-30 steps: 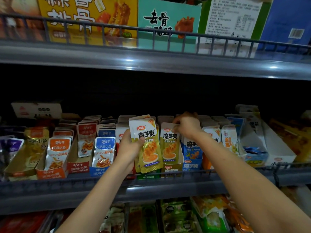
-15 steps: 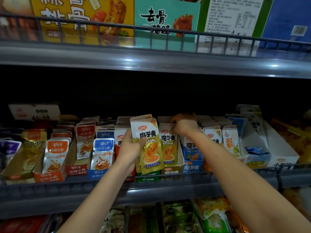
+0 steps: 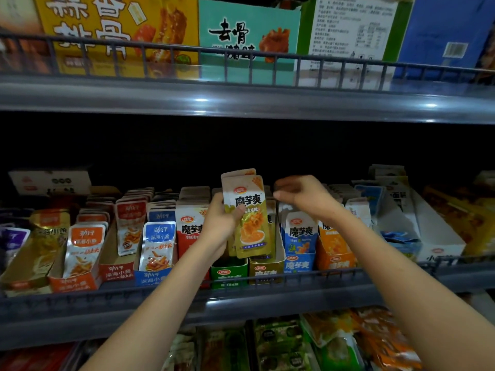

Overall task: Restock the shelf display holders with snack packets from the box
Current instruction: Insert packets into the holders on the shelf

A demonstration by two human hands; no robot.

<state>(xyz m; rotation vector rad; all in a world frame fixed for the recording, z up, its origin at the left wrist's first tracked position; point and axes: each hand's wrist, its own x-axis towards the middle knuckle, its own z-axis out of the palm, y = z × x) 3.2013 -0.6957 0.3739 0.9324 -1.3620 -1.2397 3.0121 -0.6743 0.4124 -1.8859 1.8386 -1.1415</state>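
Between the left hand's [image 3: 223, 223] fingers and thumb sits a small stack of yellow packets [image 3: 247, 214], gripped upright just above the yellow holder [image 3: 265, 269]. Half a second ago the right hand [image 3: 302, 195] was pressing packets into that holder; now it has lifted clear, fingers loosely curled and empty, probably ready for another packet.

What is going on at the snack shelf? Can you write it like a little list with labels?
place: middle shelf with rows of snack holders
left hand: holds a small stack of yellow-gold packets, upright
right hand: raised beside the stack, fingers curled, holding nothing visible
below the stack: gold holder
neighbours: green holder, blue holder
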